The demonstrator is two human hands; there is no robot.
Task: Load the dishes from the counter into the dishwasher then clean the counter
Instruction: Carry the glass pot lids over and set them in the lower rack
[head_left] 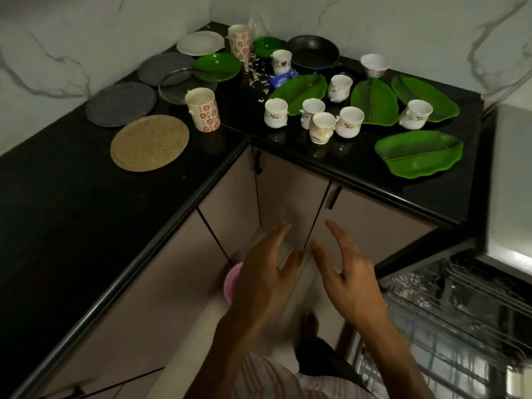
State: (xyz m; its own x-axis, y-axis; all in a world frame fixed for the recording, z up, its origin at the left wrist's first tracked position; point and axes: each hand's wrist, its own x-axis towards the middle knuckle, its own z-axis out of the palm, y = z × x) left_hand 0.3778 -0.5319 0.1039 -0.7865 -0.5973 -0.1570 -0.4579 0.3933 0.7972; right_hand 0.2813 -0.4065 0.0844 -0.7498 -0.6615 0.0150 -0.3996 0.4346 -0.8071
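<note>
Bare counter [57,203] front-left; cups [322,128] crowded among leaf plates [419,157] right.

An L-shaped black stone table [224,145] carries four green leaf-shaped plates [419,156], seven small white teacups [349,122] standing upright among them, two tall white mugs with red flowers [203,112], round grey plates [121,104], a round woven tan mat [149,142], a clear glass bowl [187,84] and a black frying pan [313,53]. At lower right the open dishwasher's wire rack [449,312] shows.
</note>
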